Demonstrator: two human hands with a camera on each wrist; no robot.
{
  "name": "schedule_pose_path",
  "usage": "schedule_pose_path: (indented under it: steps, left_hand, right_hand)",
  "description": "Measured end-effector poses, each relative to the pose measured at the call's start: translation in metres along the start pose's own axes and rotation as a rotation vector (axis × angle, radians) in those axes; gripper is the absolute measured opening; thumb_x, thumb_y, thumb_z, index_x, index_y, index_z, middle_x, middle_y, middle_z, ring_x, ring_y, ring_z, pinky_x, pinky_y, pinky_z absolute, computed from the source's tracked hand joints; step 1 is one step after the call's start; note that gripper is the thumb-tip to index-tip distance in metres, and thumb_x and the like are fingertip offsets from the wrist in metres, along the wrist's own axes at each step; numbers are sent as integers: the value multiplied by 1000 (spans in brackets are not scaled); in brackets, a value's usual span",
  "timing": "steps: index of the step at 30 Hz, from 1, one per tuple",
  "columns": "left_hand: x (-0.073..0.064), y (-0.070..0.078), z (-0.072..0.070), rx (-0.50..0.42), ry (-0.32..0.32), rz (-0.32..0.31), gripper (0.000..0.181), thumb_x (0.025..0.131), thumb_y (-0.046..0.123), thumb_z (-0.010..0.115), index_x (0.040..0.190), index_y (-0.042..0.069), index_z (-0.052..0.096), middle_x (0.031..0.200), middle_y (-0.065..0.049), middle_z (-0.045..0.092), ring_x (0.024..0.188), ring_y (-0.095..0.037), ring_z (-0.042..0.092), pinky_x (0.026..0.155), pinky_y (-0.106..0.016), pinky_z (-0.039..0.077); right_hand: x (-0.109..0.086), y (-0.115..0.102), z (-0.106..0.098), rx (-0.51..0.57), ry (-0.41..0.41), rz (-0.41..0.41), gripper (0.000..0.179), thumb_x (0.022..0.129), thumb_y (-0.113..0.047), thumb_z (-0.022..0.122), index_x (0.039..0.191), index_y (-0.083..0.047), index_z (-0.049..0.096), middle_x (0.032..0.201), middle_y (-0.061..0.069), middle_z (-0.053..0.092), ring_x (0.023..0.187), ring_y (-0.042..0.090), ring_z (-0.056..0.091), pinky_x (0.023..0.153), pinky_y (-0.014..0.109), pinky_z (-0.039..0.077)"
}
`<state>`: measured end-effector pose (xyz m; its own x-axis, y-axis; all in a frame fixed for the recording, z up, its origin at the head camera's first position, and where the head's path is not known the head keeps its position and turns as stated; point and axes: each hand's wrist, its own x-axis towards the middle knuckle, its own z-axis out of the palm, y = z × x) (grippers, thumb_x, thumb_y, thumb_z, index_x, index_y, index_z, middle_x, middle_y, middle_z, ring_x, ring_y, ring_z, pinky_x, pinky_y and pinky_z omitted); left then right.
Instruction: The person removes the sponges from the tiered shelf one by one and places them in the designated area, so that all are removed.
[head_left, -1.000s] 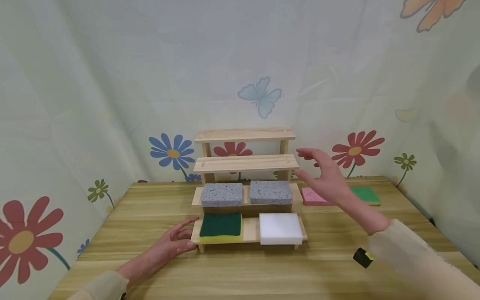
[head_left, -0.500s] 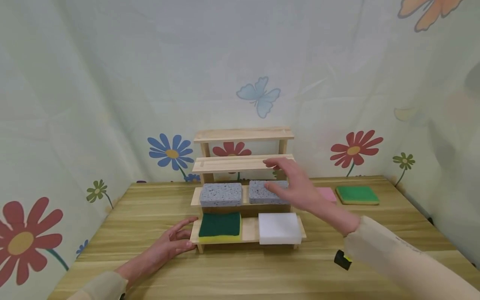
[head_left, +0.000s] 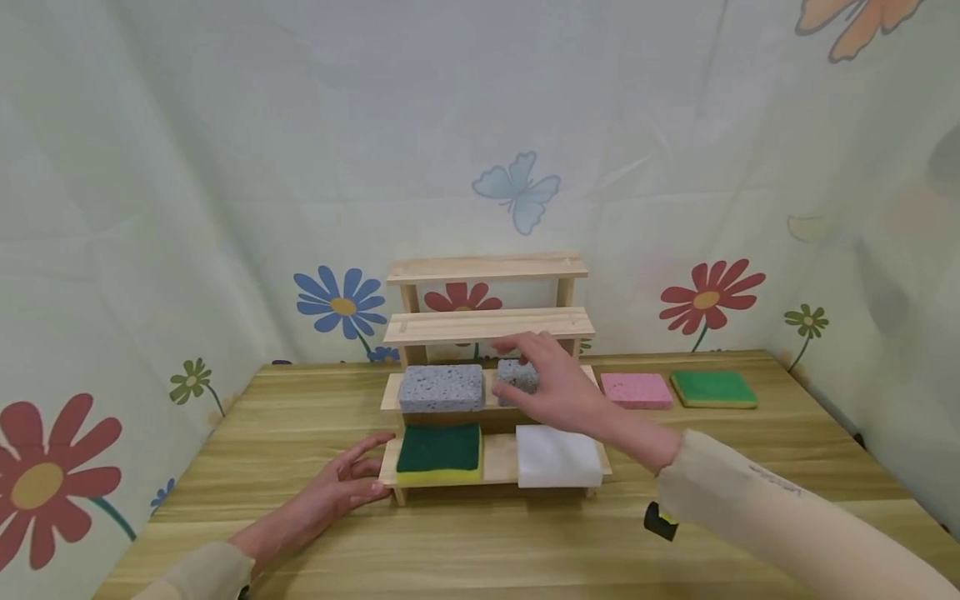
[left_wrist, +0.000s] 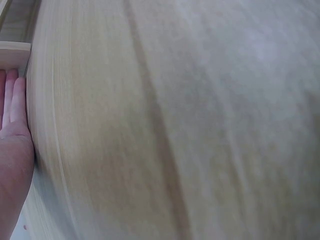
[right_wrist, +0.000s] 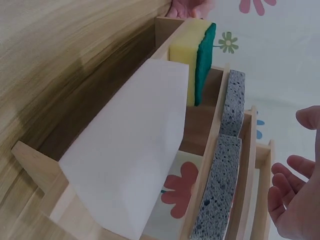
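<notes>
A stepped wooden rack [head_left: 487, 327] stands on the table. My left hand [head_left: 339, 492] is at the left end of its lowest step, fingers extended with the tips right at the board; the left wrist view shows that hand [left_wrist: 14, 135] palm up beside the wood. In front of the right grey speckled sponge [head_left: 517, 377] hovers my right hand [head_left: 555, 390], thumb and fingers spread apart and nothing between them. A second grey sponge [head_left: 441, 387] lies left of it on the same step. Below sit a green-and-yellow scouring sponge [head_left: 439, 448] and a white foam block [right_wrist: 132, 145].
Right of the rack, a pink sponge [head_left: 636, 390] and a green-topped sponge [head_left: 714, 389] lie on the wooden table [head_left: 465, 550]. A flower-printed curtain [head_left: 637, 150] hangs behind. The two upper steps hold nothing.
My right hand has moved left and slightly down, from beside the rack to in front of the right grey sponge, uncovering the pink sponge. The left hand has stayed put.
</notes>
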<state>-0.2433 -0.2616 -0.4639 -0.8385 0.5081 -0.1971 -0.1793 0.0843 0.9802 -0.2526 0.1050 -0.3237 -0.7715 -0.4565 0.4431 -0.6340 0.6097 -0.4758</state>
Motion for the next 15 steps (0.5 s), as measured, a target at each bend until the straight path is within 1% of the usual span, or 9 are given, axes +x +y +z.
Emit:
schedule_pose_path:
  steps: [8, 15]
  left_hand:
    - [0, 1, -1, -1, -1, -2, 75, 98, 14, 59, 159, 20, 15, 136, -6, 56, 120, -13, 58, 100, -28, 53]
    - [1, -1, -1, -6, -6, 6, 75, 98, 14, 59, 159, 20, 15, 135, -4, 57, 120, -13, 59, 101, -29, 53]
  right_hand:
    - [6, -3, 11, -16, -31, -11, 48, 90, -35, 72, 132, -18, 57, 129, 2, 61, 107, 22, 55, 89, 38, 52]
    - [10, -6, 15, -43, -50, -9, 47, 89, -39, 70, 130, -18, 59, 125, 2, 63, 103, 18, 53, 87, 36, 50]
